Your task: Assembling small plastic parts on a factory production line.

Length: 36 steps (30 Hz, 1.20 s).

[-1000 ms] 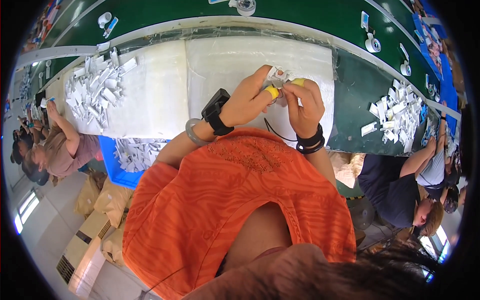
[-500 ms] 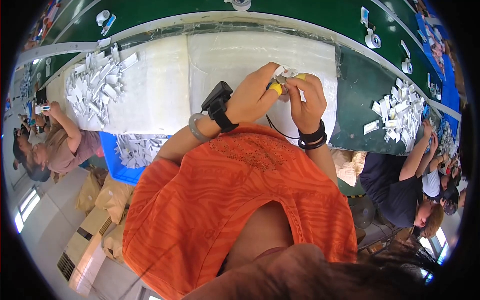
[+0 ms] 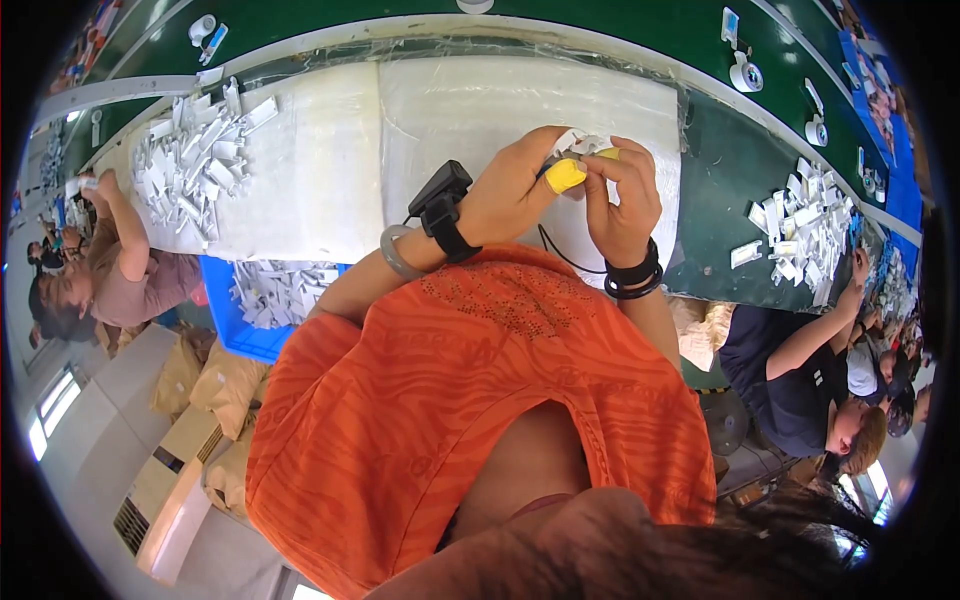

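Note:
A small white plastic part (image 3: pixel 583 143) is pinched between both of my hands above the white-covered table. My left hand (image 3: pixel 522 185) wraps its fingers behind the part, and its thumb wears a yellow finger cover. From the other side, my right hand (image 3: pixel 622 193) grips the same part with thumb and bent fingers; a bit of yellow shows on one fingertip. The fingers hide much of the part, so its full shape cannot be told. A black strapped device (image 3: pixel 440 205) sits on my left wrist, and dark bands circle my right wrist.
White plastic parts (image 3: pixel 197 165) lie heaped on the table at left, with another heap (image 3: pixel 802 228) at right. A blue bin (image 3: pixel 235 335) of similar parts stands by my left arm. Beyond the table runs a green conveyor (image 3: pixel 600 22). Co-workers sit on both sides.
My left thumb has turned so more of its yellow cover shows, and my right hand has shifted slightly right. Both hands stay on the part. The left co-worker's hands have moved.

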Tool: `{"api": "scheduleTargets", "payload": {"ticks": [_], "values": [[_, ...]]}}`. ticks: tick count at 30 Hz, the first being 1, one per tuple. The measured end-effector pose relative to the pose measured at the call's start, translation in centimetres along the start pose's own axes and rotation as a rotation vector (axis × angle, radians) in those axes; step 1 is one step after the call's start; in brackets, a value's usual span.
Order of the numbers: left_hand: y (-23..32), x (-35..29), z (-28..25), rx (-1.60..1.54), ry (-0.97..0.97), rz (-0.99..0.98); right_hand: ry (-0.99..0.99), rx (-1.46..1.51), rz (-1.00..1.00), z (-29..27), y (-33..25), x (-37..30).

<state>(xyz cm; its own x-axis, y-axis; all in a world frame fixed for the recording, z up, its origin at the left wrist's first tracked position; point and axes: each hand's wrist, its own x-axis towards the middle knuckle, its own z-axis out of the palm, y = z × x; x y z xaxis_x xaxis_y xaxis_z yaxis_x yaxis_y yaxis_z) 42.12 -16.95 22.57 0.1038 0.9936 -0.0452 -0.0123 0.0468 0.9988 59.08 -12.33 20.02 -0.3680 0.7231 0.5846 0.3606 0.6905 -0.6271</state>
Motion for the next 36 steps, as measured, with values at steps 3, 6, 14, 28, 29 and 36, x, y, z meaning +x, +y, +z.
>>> {"api": "scheduleTargets", "payload": {"ticks": [3,6,14,28,29,36], "values": [[-0.1,0.1,0.1,0.015,-0.002,-0.018,-0.008,-0.012,-0.001,-0.1,-0.1,0.1],[-0.5,0.1,0.1,0.073,0.019,0.006,-0.008,-0.027,-0.003,-0.2,-0.1,0.0],[-1.1,0.4,-0.4,0.225,0.004,-0.041,-0.010,-0.044,0.024,-0.1,-0.6,0.0],[-0.5,1.4,-1.5,-0.101,0.082,-0.133,-0.209,0.516,0.520,0.8,4.2,1.1],[-1.2,1.5,-1.8,-0.158,0.150,-0.119,-0.194,0.360,0.540,0.3,3.0,2.4],[-2.4,1.5,-2.7,-0.087,0.177,-0.153,-0.146,0.167,0.349,0.1,3.5,2.5]]}}
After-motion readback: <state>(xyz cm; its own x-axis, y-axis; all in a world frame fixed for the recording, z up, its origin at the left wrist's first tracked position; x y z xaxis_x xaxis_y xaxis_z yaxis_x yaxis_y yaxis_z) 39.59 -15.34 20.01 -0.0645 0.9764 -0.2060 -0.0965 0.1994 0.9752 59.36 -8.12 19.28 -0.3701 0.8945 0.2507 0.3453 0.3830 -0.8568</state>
